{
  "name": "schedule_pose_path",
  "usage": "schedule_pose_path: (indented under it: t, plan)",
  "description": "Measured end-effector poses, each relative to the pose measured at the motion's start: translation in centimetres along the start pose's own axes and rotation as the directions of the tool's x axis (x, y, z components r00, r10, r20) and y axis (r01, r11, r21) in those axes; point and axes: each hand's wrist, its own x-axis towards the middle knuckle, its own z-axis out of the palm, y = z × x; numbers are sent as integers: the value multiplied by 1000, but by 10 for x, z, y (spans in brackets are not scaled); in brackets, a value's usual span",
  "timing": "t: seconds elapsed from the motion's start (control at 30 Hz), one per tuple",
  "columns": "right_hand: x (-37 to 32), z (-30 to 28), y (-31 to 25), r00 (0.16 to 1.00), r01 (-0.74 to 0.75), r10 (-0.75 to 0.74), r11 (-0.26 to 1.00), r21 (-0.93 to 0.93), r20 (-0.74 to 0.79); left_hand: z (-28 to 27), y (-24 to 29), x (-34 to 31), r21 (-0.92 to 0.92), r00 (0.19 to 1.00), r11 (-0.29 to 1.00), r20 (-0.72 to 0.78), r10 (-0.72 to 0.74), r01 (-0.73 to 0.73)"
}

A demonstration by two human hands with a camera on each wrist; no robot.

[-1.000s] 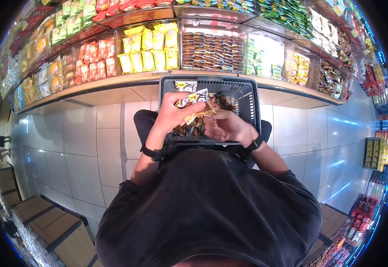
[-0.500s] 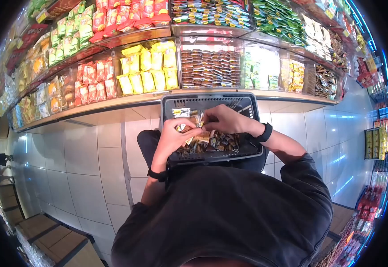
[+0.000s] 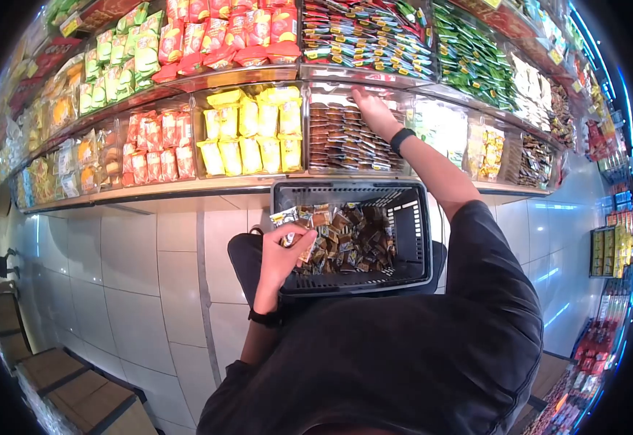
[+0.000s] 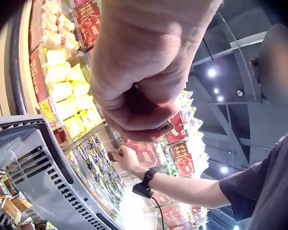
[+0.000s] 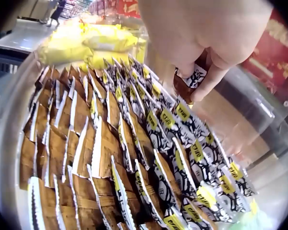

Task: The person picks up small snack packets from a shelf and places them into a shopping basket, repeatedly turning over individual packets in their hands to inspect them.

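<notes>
My left hand (image 3: 285, 254) is over the left side of the dark plastic shopping basket (image 3: 418, 250), thumb and fingers curled round a small snack packet (image 3: 306, 249). In the left wrist view its fingers hide most of the packet, leaving an edge (image 4: 166, 128) between the fingertips. My right hand (image 3: 376, 114) reaches into the shelf bin of small brown packets (image 3: 345, 138). The right wrist view has it pinching one brown, white-and-black snack packet (image 5: 191, 82) above the back of the tightly lined-up rows (image 5: 134, 139). Many similar small packets (image 3: 352, 235) lie loose in the basket.
Yellow bags (image 3: 251, 134) fill the bin on the left, with red-and-white packs (image 3: 158, 145) beyond them. Green packets (image 3: 472, 54) stand on the upper tier. A wooden shelf ledge (image 3: 222, 186) runs just behind the basket. Clear bin walls (image 5: 273, 139) surround the rows.
My right hand has left the packets at my left hand and moved forward into the shelf bin. The left hand stays over the basket, still gripping, and more of the basket's contents shows.
</notes>
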Motion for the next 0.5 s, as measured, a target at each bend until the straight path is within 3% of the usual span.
schedule_pose_path:
  t: [0.07, 0.13, 0.17, 0.2, 0.3, 0.37, 0.5]
  plan:
    - [7, 23, 15, 1000, 2, -3, 999, 45, 30, 0, -2, 1, -1, 1000, 1000, -6, 0, 0]
    - [8, 31, 22, 983, -16, -3, 995, 100, 184, -2, -4, -1, 0, 1000, 1000, -8, -9, 9]
    - [7, 37, 26, 993, 31, -53, 980, 196, 110, -2, -4, -1, -21, 1000, 1000, -5, 3, -3]
    - [6, 35, 26, 987, -20, -20, 970, 242, 161, -3, -4, -2, -42, 1000, 999, -1, 16, -16]
    - [9, 41, 33, 984, 29, -75, 961, 273, 159, -6, -9, 0, -43, 1000, 999, 22, 11, -10]
    - [11, 45, 35, 958, -107, 16, 946, 306, 286, -5, -7, 0, -43, 1000, 999, 24, 18, -17]
    - [9, 46, 42, 949, -74, -51, 924, 374, 312, -1, -2, -3, -21, 1000, 1000, 2, 13, -13]
